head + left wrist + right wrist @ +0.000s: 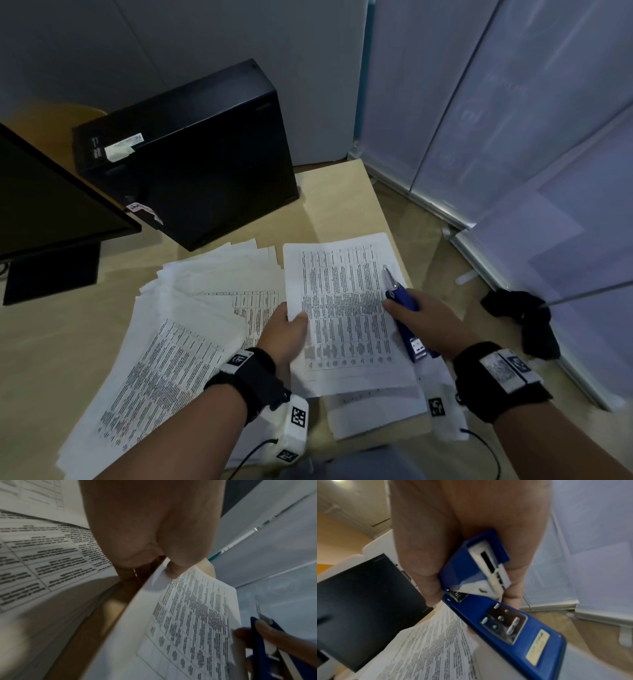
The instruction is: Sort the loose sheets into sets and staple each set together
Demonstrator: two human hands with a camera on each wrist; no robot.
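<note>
1. Left hand (286,330): pinched the left edge of a printed set of sheets (346,308), thumb on top, fingers beneath; seen from the left wrist view as a thumb (173,572) pressed on the paper's corner region.
2. Set of sheets: held lifted and tilted above the desk (342,198), stretching from the left grip toward 3 o'clock, where it met the right hand.
3. Right hand (424,325): wrapped around a blue stapler (407,322), fingers curled on its body, at 3 o'clock of the held set.
4. Stapler: hinged open, metal arm pointing toward 12 o'clock over the set's right margin; in the right wrist view, blue base (513,628) beside the paper's edge, upper part (476,563) gripped between fingers and palm. Could not tell whether the paper sat between the stapler's two halves.
5. Loose sheets (191,308): fanned across the desk at 9 o'clock of the held set, overlapping one another.
6. More sheets (373,407): lay under the held set at 6 o'clock.
7. Black computer case (191,150): stood at 11 o'clock, beyond the papers.
8. Dark monitor (51,205): stood at 9 to 10 o'clock, at the desk's left.
</note>
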